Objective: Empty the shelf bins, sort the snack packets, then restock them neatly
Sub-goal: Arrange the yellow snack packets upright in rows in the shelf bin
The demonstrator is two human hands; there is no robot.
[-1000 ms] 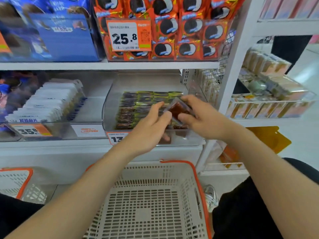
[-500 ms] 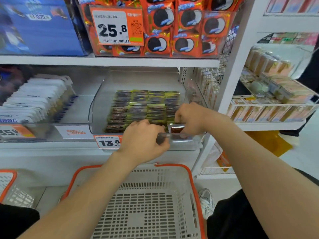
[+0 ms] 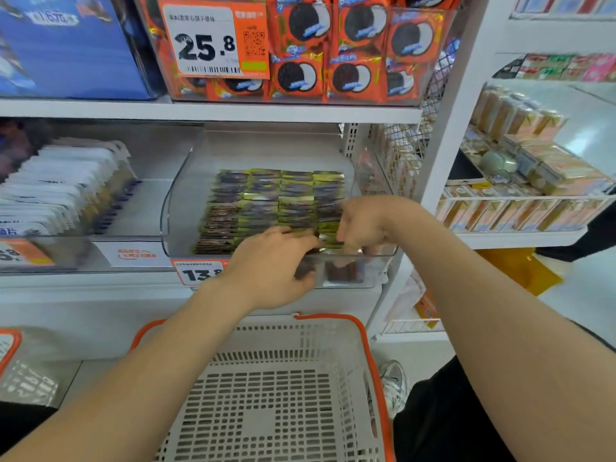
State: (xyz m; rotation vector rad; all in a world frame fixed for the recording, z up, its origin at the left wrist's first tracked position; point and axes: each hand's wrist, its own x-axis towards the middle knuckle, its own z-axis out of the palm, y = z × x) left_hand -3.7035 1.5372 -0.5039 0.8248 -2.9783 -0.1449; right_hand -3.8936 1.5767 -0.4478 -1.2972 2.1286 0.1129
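Above the bin (image 3: 180, 208), an orange tag (image 3: 213, 41) reads "25.8" beside a QR code; its small print is too blurred to read. It hangs before orange packs (image 3: 353, 48) picturing black-and-white sandwich cookies. On the bin's front lip a lower tag (image 3: 200, 273) reads "13.8". Inside the clear bin, dark and green packets (image 3: 276, 201) stand in neat rows. The left hand (image 3: 270, 268) reaches over the bin's front wall, fingers bent; whether they hold anything I cannot tell. The right hand (image 3: 366, 225) pinches the top of a brown packet (image 3: 343, 271) at the bin's front right corner. Left of the bin stand white packets (image 3: 60, 185). Below it sits a grey, orange-rimmed basket (image 3: 376, 361). The shelves (image 3: 233, 110) are white.
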